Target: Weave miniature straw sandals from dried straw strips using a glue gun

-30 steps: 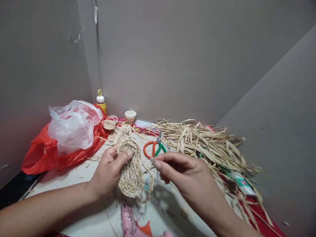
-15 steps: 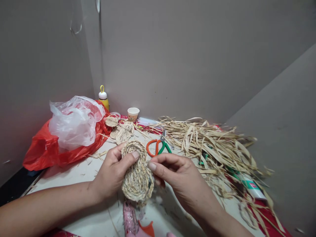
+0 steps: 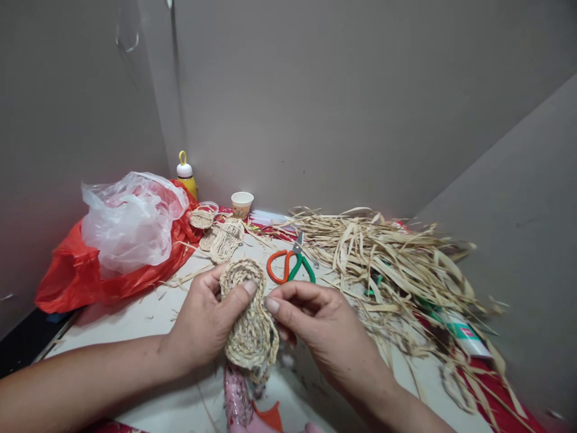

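Note:
A coiled straw braid (image 3: 247,337), shaped like a small shoe sole, stands tilted above the table. My left hand (image 3: 210,313) grips its left side, with the thumb pressed on the upper face. At its right edge, my right hand (image 3: 311,319) pinches the outer strand of the braid between thumb and forefinger. A loose loop of braid hangs at the lower right of the coil. Just below lies a pink glue gun (image 3: 238,403) with an orange trigger, partly covered by the coil. Scissors (image 3: 291,264) with one orange and one green handle rest beyond my hands.
A heap of dry straw strips (image 3: 383,252) spreads over the right side, with a white-green tube (image 3: 469,337) by it. More coiled straw pieces (image 3: 228,239) lie behind. At the back stand a paper cup (image 3: 242,204) and a yellow bottle (image 3: 186,177); plastic bags (image 3: 130,228) sit left.
The camera view has shifted slightly. My right fingertips have moved a little closer in against the coil's edge; both hands keep their hold.

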